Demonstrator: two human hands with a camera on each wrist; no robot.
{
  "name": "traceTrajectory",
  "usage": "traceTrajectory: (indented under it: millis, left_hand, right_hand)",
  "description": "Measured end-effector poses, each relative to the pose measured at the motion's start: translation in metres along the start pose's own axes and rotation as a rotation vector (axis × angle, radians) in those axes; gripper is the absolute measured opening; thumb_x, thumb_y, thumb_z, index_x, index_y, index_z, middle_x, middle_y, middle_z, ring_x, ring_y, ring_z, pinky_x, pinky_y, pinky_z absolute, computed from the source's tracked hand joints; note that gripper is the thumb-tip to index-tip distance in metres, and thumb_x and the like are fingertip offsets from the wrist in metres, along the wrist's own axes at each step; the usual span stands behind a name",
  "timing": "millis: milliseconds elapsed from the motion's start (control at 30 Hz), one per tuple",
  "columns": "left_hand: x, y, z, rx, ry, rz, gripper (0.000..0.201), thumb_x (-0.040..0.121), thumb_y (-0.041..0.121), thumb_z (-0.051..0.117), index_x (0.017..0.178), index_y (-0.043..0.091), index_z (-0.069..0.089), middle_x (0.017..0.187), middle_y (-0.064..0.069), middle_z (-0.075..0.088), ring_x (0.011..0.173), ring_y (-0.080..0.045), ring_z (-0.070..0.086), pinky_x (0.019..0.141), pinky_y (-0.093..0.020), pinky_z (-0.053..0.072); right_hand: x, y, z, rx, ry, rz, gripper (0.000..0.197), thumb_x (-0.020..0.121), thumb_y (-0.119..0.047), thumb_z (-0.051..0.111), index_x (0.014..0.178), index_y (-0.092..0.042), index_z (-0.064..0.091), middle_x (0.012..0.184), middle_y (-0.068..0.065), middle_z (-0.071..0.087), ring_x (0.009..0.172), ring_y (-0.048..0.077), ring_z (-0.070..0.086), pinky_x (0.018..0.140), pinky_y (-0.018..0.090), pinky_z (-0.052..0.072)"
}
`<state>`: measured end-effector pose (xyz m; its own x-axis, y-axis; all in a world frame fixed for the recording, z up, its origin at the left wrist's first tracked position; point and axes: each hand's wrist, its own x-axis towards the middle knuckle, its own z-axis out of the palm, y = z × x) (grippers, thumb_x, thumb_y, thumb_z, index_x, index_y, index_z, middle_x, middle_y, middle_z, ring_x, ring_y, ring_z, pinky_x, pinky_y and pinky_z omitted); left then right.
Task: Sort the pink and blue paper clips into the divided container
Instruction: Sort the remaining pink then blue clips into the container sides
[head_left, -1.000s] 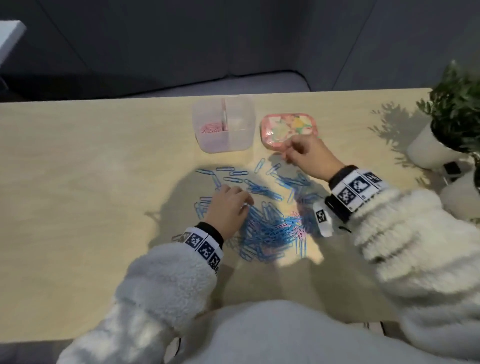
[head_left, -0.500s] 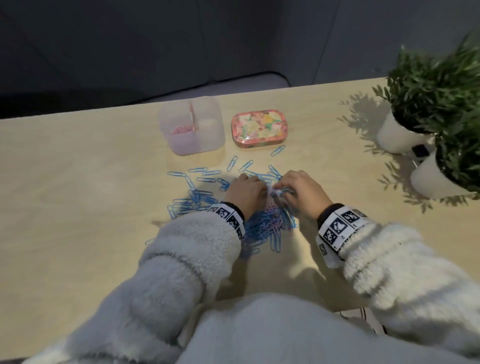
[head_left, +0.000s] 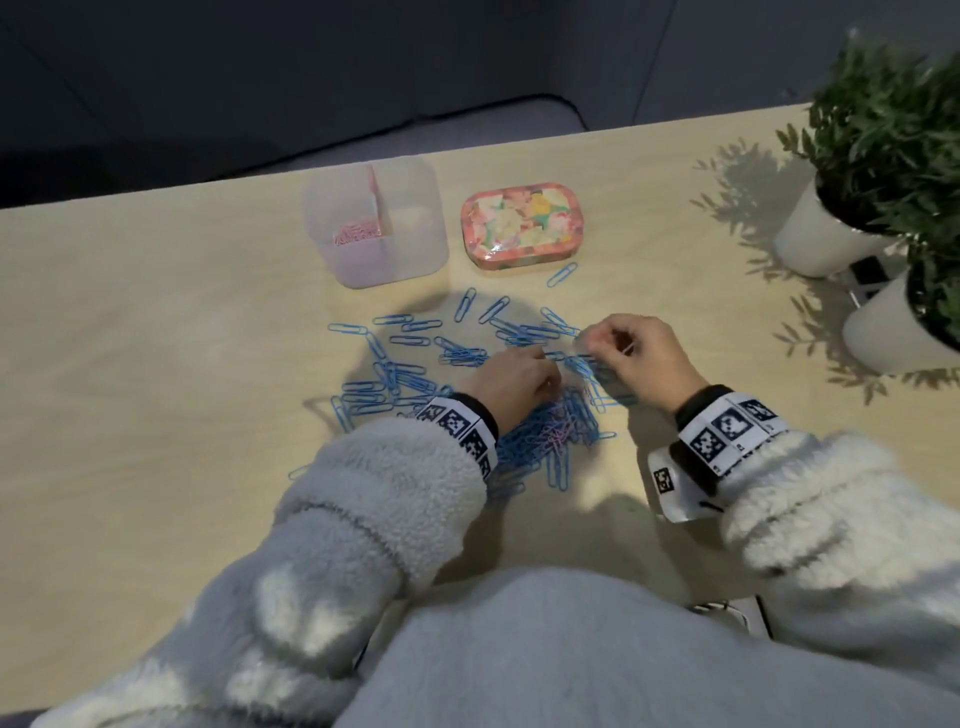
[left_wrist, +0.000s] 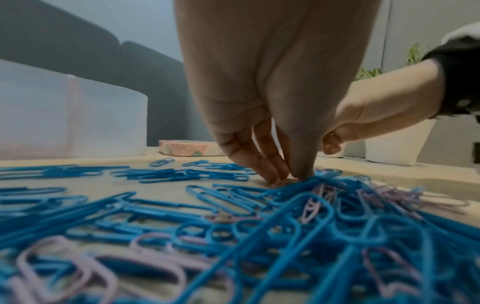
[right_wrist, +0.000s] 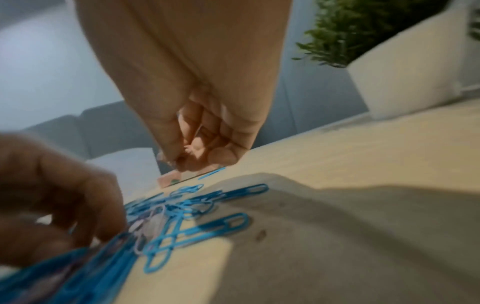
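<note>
A heap of blue paper clips (head_left: 545, 441) mixed with pink paper clips (left_wrist: 389, 197) lies on the wooden table (head_left: 156, 364). More blue clips are scattered toward the clear divided container (head_left: 415, 260), whose left compartment holds pink clips (head_left: 356, 234). My left hand (head_left: 511, 379) reaches down onto the heap's far edge, its fingertips (left_wrist: 275, 174) and thumb meeting on the table; no clip shows between them. My right hand (head_left: 623, 348) hovers just right of it, fingers curled, with small pink clips (right_wrist: 191, 148) pinched inside them.
A flowered pink tin (head_left: 524, 223) sits right of the container, with one stray blue clip (head_left: 562, 274) in front of it. Two potted plants in white pots (head_left: 815, 244) stand at the table's right edge. A dark sofa lies beyond the far edge.
My right hand came back from the tin to the heap, then rose slightly with its fingers curled. The left hand stayed on the heap.
</note>
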<state>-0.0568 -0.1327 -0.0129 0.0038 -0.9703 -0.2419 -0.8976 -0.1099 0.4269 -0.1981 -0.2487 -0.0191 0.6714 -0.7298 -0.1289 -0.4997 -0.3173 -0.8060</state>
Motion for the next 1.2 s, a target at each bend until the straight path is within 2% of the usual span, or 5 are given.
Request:
traceTrajectory:
  millis: [267, 500, 667, 900, 1200]
  left_hand:
    - [-0.004, -0.015, 0.006, -0.080, 0.032, -0.085, 0.012, 0.090, 0.007, 0.052, 0.096, 0.004, 0.062, 0.106, -0.013, 0.057, 0.101, -0.030, 0.054, 0.085, -0.034, 0.042]
    - [-0.011, -0.009, -0.001, -0.020, -0.002, -0.008, 0.023, 0.089, 0.016, 0.056, 0.110, 0.009, 0.062, 0.112, -0.013, 0.055, 0.104, -0.028, 0.054, 0.087, -0.033, 0.041]
    - [-0.014, -0.008, -0.002, -0.047, 0.005, -0.075, 0.015, 0.089, 0.011, 0.056, 0.102, 0.004, 0.061, 0.110, -0.014, 0.057, 0.103, -0.029, 0.055, 0.085, -0.033, 0.042]
    - [-0.022, -0.022, -0.010, -0.237, 0.125, -0.185, 0.009, 0.087, 0.008, 0.058, 0.095, 0.007, 0.063, 0.099, -0.009, 0.068, 0.091, -0.025, 0.061, 0.073, -0.023, 0.041]
    - [-0.015, -0.017, -0.023, -1.028, 0.115, -0.420, 0.015, 0.094, 0.009, 0.049, 0.083, 0.007, 0.059, 0.070, -0.004, 0.055, 0.060, -0.011, 0.050, 0.059, -0.018, 0.046]
  right_hand:
    - [-0.010, -0.009, -0.001, 0.707, 0.023, 0.485, 0.031, 0.085, 0.006, 0.031, 0.066, -0.005, 0.052, 0.054, 0.008, 0.046, 0.039, 0.012, 0.040, 0.032, 0.014, 0.028]
    - [-0.014, -0.018, 0.017, -0.423, -0.214, -0.042, 0.010, 0.082, -0.024, 0.064, 0.090, -0.023, 0.069, 0.061, -0.006, 0.056, 0.065, 0.022, 0.053, 0.061, 0.027, 0.034]
    - [-0.014, -0.019, 0.023, -0.637, -0.239, -0.111, 0.011, 0.084, -0.024, 0.058, 0.091, -0.022, 0.066, 0.093, 0.006, 0.069, 0.093, 0.030, 0.060, 0.070, 0.032, 0.039]
    - [-0.011, -0.006, -0.002, 0.303, -0.149, 0.209, 0.009, 0.090, -0.007, 0.055, 0.081, -0.006, 0.057, 0.056, 0.005, 0.048, 0.041, 0.013, 0.039, 0.044, 0.019, 0.031]
    - [-0.024, -0.005, -0.027, 0.874, -0.071, 0.513, 0.032, 0.086, 0.005, 0.027, 0.075, -0.005, 0.055, 0.049, 0.000, 0.058, 0.037, 0.009, 0.051, 0.038, 0.017, 0.045]
